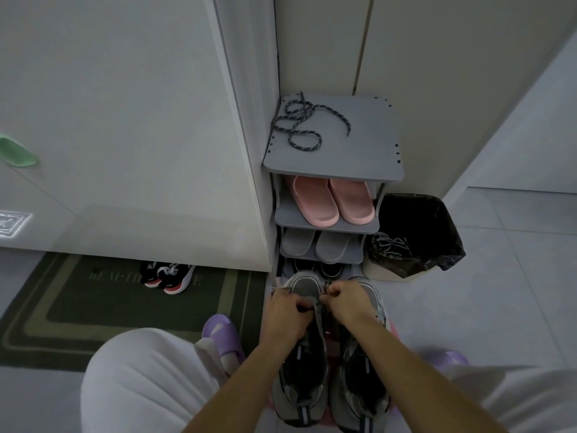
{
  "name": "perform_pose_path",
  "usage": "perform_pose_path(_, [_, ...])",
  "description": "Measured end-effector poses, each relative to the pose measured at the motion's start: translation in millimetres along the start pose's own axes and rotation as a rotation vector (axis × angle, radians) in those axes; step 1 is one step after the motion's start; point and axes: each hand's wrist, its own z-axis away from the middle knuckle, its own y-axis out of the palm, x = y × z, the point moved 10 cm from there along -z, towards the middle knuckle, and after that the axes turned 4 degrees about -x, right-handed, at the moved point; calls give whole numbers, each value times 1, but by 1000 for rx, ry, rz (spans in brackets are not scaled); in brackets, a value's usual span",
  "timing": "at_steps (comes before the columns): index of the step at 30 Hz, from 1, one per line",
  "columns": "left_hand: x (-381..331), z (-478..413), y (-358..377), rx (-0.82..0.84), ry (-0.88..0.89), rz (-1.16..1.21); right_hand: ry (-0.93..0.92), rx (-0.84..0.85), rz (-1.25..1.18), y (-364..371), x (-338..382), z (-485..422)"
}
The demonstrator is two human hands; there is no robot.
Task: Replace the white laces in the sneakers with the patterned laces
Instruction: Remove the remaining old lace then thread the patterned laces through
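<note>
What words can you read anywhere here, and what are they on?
Nothing here can be read for sure.
Doormat: a line of pale capital letters runs across the middle, too dim and blurred to read, with the black and red shoes covering part of it.
White mark at the left edge: a framed sign or sticker, too blurred to read.
Grey sneakers: no readable brand.

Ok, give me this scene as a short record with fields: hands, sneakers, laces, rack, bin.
hands: left hand and right hand both pinching lace at the left sneaker's toe end
sneakers: grey pair, side by side on the floor between the knees
spare lace: patterned lace loose on top of the rack
rack: grey rack; pink slippers below, grey slippers under those
bin: black-lined bin right of the rack, laces inside
</note>
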Motion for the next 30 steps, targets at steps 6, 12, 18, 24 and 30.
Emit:
perform_pose_path(6, [4,-2,1,5,-27,12,-56,15,108,4,9,6])
perform_pose_path(12, [6,0,7,-28,-67,-245,-23,6,115,6,4,5])
perform_pose_path(18, [4,7,10,-102,-93,-215,-47,28,123,9,5,8])
perform_pose_path(24, [5,-3,15,37,-38,-228,-52,99,75,15,11,17])
perform_pose_path(30, [10,-12,14,126,-61,-166,-57,143,171,21,11,26])
